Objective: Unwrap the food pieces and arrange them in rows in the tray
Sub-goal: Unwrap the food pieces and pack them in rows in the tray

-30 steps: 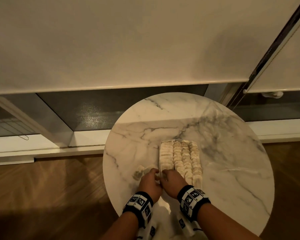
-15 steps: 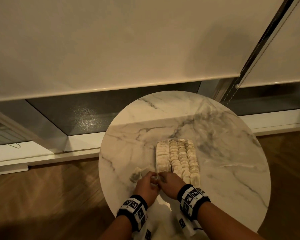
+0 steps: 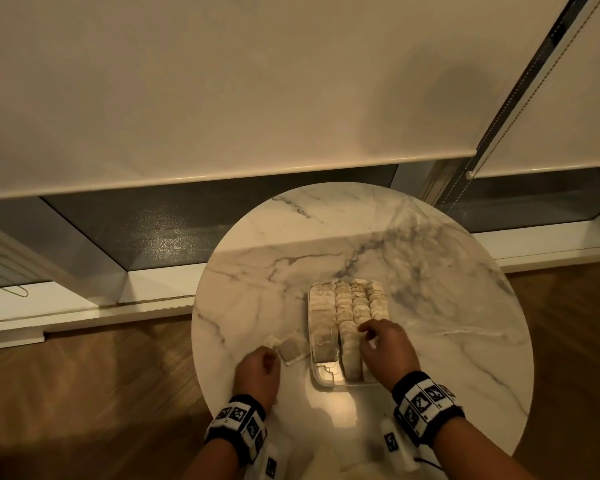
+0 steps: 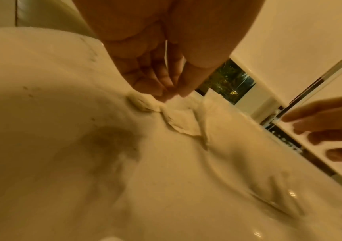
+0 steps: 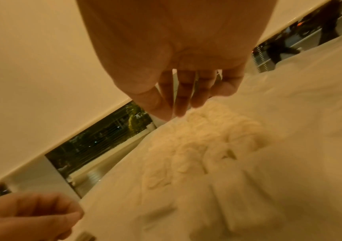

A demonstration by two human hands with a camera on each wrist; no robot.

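- round marble table (image 3: 447,271) carries clear plastic tray (image 3: 329,382) near its near edge, slightly right of centre.
- tray holds pale food pieces (image 3: 347,303) in four rows; left row stops short, leaving bare tray floor at the near left corner.
- right hand (image 3: 383,348) over the near right part of the tray, fingers straight and slightly spread, fingertips (image 5: 178,112) at or just above the pieces; nothing gripped.
- left hand (image 3: 257,372) on the table left of the tray, fingertips (image 4: 166,96) pinched at the edge of a crumpled wrapper (image 4: 143,104); a second flattened wrapper (image 3: 293,349) lies between that hand and the tray's left wall.
- judged step: settling the newest piece and discarding its wrapper.
- advised: press lightly with flat fingertips only, squaring the piece against its neighbours without toppling the upright ones.
- advised: keep wrappers well left of the tray wall so none slides back among the pieces.
- advised: fill the near left gap next, keeping row lines parallel to the tray's long walls.
- unclear: whether any wrapped pieces remain; none visible on the table.
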